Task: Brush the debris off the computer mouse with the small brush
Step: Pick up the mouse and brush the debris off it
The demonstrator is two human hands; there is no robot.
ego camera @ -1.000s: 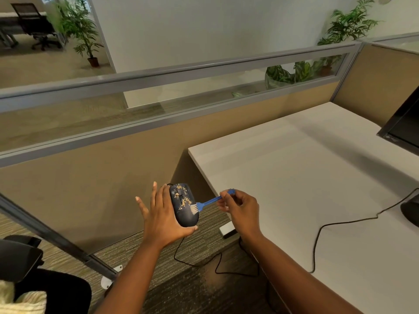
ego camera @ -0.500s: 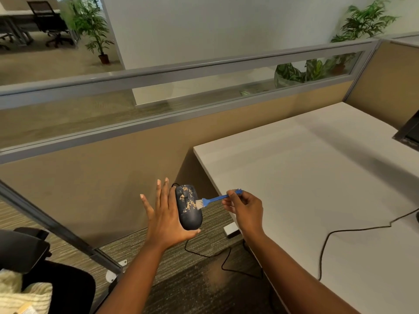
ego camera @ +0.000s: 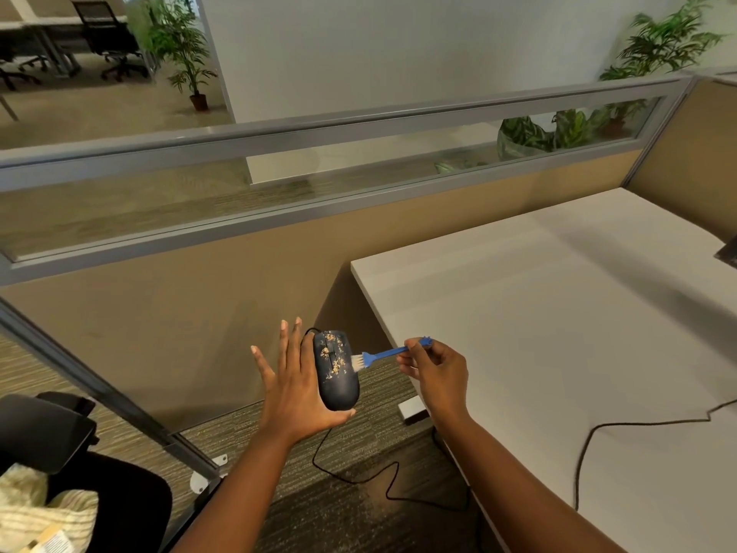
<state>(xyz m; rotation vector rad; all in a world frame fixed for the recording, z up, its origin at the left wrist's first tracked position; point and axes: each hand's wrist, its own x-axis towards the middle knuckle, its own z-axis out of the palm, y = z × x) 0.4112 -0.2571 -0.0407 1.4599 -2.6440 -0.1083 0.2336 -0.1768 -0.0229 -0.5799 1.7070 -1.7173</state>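
A black computer mouse [ego camera: 338, 379] speckled with tan debris rests against the palm of my left hand [ego camera: 297, 387], held up over the carpet left of the desk; the fingers are stretched straight and the thumb supports its lower end. My right hand [ego camera: 438, 371] pinches the handle of a small blue brush [ego camera: 385, 354]. Its pale bristles touch the mouse's right side. The mouse cable [ego camera: 359, 478] hangs down and loops over the floor.
A white desk [ego camera: 558, 333] fills the right, with a black cable [ego camera: 638, 427] across it and a monitor corner [ego camera: 728, 253] at the right edge. A tan partition with a glass strip [ego camera: 199, 209] stands behind. A dark chair armrest [ego camera: 44, 429] is at lower left.
The view has shifted left, so the monitor has nearly left the frame. The brush bristles moved up the mouse's right side. Both hands keep their hold.
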